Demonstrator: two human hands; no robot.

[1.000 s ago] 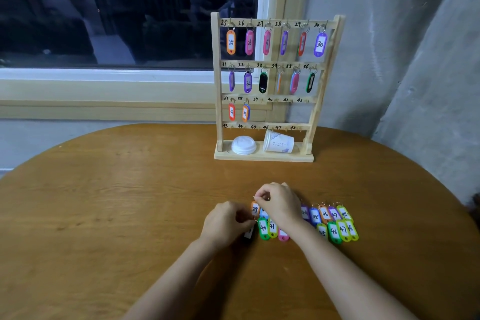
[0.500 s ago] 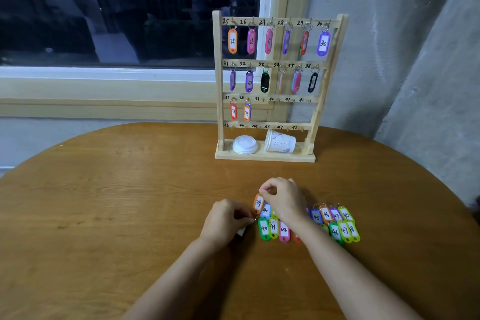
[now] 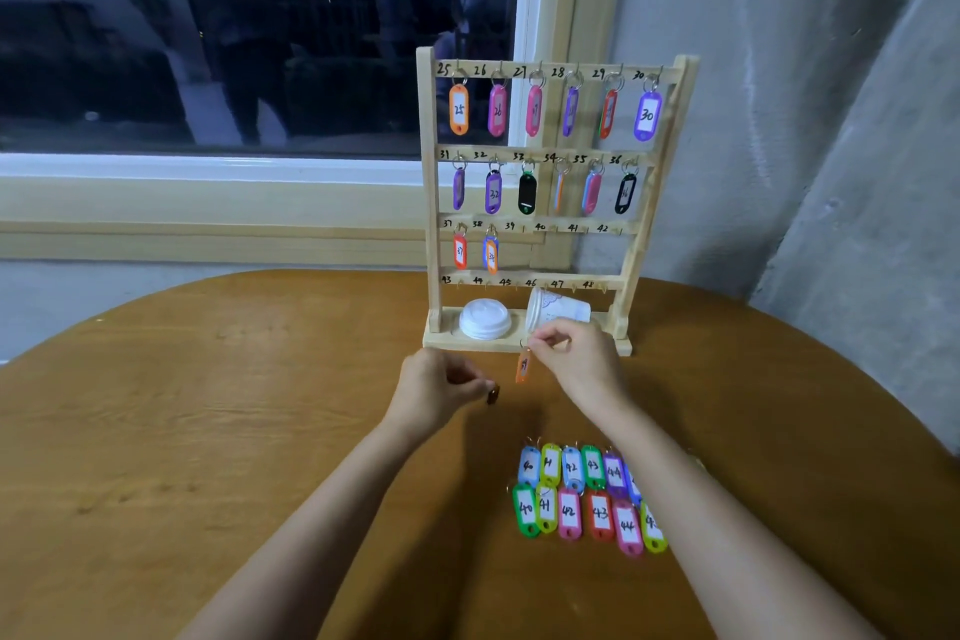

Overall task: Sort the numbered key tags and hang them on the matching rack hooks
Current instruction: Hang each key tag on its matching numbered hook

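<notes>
The right hand [image 3: 576,364] is raised above the bench [image 3: 260,405], just in front of the base of the wooden rack [image 3: 427,182]. Its thumb and fingers [image 3: 545,340] are clamped on the ring of an orange tag [image 3: 523,365], which hangs freely below them with a number too blurred to be sure of. The left hand [image 3: 436,390] is beside it at a similar height, fingers curled together and pinching a small dark tag [image 3: 492,393] at their tips. Nearer the person, the loose tags [image 3: 571,509] lie on the bench in two neat rows, numbered from 40 upward, partly covered by the right forearm. On the rack, tags fill the top two rails, and the third rail carries two, at 37 and 38. A white lid [image 3: 484,320] and a tipped paper cup [image 3: 558,312] rest on the rack's base.
</notes>
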